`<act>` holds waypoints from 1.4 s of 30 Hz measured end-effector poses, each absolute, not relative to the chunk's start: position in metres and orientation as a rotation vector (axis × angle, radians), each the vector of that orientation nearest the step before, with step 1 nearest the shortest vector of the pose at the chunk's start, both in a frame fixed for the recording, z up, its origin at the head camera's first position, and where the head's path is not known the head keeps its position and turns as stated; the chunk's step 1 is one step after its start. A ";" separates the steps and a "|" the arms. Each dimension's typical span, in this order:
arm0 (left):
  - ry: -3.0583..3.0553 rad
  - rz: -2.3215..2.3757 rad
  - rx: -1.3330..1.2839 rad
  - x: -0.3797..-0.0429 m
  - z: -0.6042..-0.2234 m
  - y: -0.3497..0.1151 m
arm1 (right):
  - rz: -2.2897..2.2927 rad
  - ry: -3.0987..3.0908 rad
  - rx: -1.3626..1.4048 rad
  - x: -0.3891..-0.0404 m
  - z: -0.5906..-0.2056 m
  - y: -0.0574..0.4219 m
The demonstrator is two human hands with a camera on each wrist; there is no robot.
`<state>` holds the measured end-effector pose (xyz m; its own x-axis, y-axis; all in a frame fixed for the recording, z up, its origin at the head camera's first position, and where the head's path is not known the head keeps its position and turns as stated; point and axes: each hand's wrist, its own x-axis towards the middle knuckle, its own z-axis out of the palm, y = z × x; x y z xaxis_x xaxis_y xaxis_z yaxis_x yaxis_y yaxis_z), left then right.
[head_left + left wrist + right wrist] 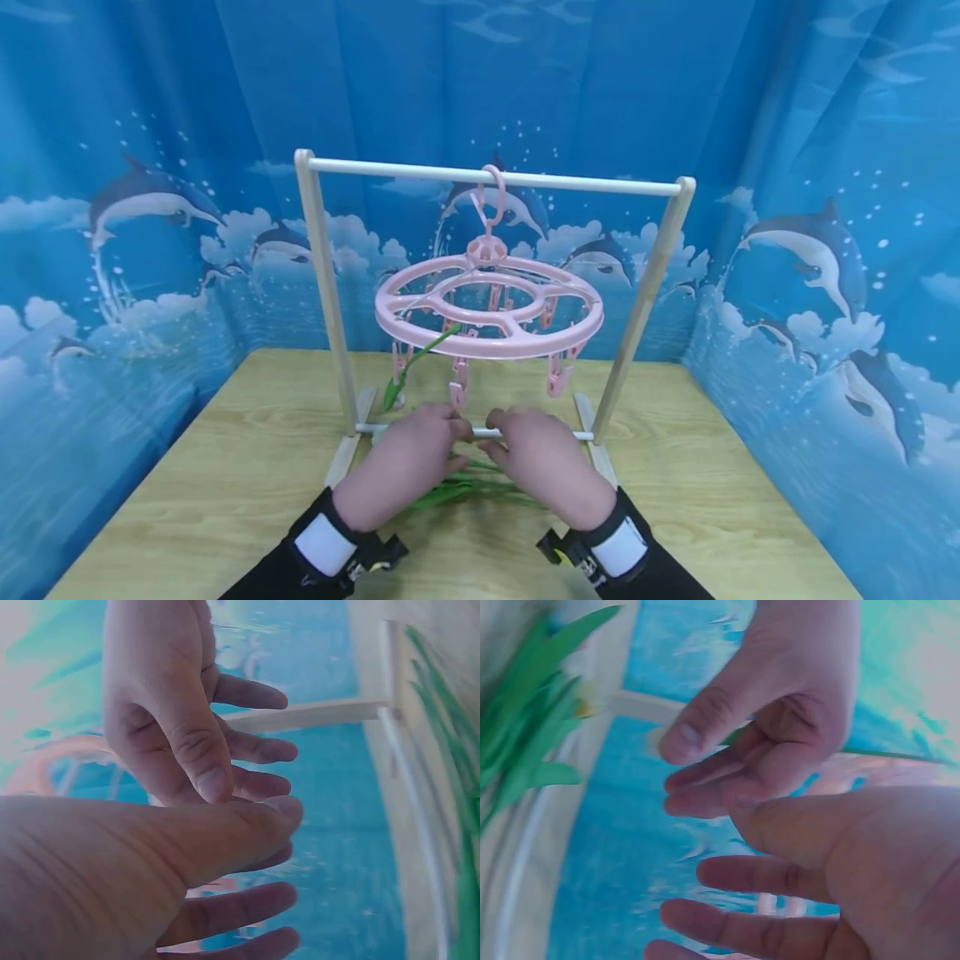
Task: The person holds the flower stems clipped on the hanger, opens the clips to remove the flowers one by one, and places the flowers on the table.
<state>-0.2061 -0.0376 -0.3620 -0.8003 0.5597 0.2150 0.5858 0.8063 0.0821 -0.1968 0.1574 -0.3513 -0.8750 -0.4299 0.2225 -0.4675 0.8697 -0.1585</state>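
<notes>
A pink round clip hanger (pixel 491 342) hangs by its hook from a wooden rack (pixel 495 173). Several pink clips (pixel 459 383) dangle from its ring. A green leafy stem (pixel 423 354) hangs at the ring's left front, leaf end down. Below the hanger, in front of the rack's lower bar, my left hand (pixel 420 454) and right hand (pixel 538 458) face each other. In the wrist views the left hand (pixel 142 855) and right hand (pixel 855 870) have their fingers loosely extended, close together, with nothing visible held. Under them, partly hidden, lie several green leafy stems (pixel 457 490).
The rack's wooden feet (pixel 343 460) stand on a wood-grain table (pixel 712 500). A blue dolphin-print curtain (pixel 375 83) encloses the back and both sides. The rack's lower bar (pixel 412 802) runs close beside the stems.
</notes>
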 end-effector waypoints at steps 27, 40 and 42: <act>-2.124 -0.622 -0.882 -0.145 -0.285 -0.065 | 0.558 -2.096 0.760 -0.149 -0.289 0.174; -1.963 -0.665 -0.584 -0.180 -0.294 -0.080 | 0.533 -1.848 0.740 -0.151 -0.285 0.175; -1.979 -0.649 -0.585 -0.187 -0.299 -0.080 | 0.522 -1.856 0.728 -0.153 -0.287 0.175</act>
